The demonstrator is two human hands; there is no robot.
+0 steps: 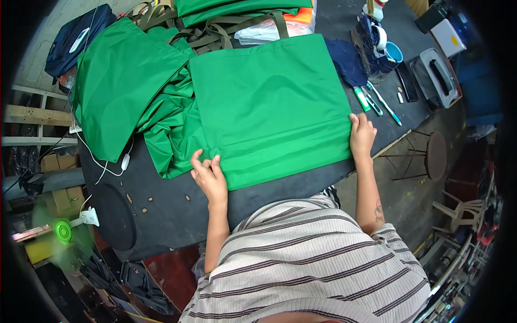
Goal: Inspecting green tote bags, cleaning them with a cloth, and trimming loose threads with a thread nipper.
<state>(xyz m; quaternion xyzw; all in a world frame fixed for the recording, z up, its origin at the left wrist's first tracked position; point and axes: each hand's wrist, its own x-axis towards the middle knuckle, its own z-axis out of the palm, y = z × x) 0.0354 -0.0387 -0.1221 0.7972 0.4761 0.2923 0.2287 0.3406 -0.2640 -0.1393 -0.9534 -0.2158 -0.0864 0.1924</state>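
A flat green fabric bag with olive straps at its far edge lies on the dark table in front of me. Creases run across its near part. At its near left edge is my left hand, thumb and forefinger apart, the thumb touching the fabric. My right hand has its fingers curled closed on the bag's right edge; the fingertips are partly hidden. Crumpled green fabric bunches against the bag's left side, joined by a larger smooth green piece.
More green fabric and straps are piled at the back. On the right are a pen, a dark organizer, a blue cup and a grey container. A white cable hangs over the table's left; a fan spins beside it.
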